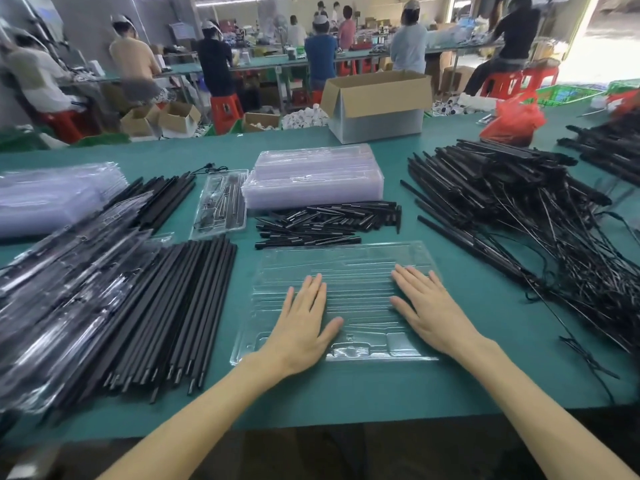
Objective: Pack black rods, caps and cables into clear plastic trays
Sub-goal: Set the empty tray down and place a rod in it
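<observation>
Clear plastic, an empty tray [346,258], lies flat on the green table [381,393] under both palms. The left hand [301,323] and right hand [429,313] rest on it with fingers straight and spread, gripping nothing. No slot looks filled, so I judge that packing of this tray is only at its start, with the tray being settled in place. Rods [180,306] lie bundled just left of the left fingers. Caps [329,220] are heaped just beyond both sets of fingertips. Cables [519,220] sprawl right of the right fingers. The next move likely calls for one hand to lift off, pick a single rod and lay it along a long groove, while the other pins the light tray.
</observation>
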`<state>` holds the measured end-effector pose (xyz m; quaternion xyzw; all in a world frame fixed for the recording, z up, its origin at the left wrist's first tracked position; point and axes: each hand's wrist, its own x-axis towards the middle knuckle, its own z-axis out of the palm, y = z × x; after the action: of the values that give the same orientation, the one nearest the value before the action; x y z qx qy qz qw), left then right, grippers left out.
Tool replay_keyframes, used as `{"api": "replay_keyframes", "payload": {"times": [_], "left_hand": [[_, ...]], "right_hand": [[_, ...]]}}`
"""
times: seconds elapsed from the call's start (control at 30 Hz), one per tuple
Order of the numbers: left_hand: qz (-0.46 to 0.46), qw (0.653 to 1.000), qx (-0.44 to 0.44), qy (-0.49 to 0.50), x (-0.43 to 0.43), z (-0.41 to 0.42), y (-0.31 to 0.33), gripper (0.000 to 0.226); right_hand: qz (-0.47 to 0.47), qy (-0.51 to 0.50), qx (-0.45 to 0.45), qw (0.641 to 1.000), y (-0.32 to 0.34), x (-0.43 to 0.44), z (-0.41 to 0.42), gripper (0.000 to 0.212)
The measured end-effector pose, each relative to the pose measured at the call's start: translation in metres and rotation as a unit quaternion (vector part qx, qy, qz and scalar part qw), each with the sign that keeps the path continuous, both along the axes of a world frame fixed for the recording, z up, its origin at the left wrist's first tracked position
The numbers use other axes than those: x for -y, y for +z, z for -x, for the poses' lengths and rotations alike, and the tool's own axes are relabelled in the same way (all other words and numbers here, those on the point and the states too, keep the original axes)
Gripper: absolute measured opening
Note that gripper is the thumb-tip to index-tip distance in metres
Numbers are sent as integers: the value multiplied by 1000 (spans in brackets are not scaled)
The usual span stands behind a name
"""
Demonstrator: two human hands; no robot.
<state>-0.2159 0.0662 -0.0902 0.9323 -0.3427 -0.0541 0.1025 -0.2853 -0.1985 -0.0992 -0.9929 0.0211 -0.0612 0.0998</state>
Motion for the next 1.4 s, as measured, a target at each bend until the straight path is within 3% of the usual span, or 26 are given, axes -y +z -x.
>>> {"api": "replay_keyframes", "payload": {"times": [0.33, 0.5, 0.67, 0.8, 0.9, 1.0, 1.13, 1.4], "left_hand": [[-30, 999, 16, 0, 12, -7, -9, 78], [-13, 1000, 22, 1, 13, -6, -12, 77], [31, 999, 25, 10, 11, -6, -6, 73], [126, 991, 33, 19, 1, -18, 5, 51], [187, 976, 57, 93, -20, -40, 22, 28], [124, 961, 138, 203, -51, -76, 41, 23], [-114, 929, 170, 308, -80, -100, 51, 32], [-166, 927, 106, 320, -90, -110, 45, 38]], "right_hand": [[2, 16, -11, 1000, -3, 16, -15, 60], [48, -12, -47, 998, 3, 2, -16, 63], [-22, 43, -22, 999, 6, -50, -18, 67], [-1, 42, -11, 999, -2, -58, -19, 65], [-5, 49, -15, 999, -6, -54, -18, 65], [-4, 46, -11, 999, -8, -55, -18, 65], [-1, 41, -4, 999, -8, -56, -18, 64], [-12, 35, -11, 999, -7, -56, -19, 64]]}}
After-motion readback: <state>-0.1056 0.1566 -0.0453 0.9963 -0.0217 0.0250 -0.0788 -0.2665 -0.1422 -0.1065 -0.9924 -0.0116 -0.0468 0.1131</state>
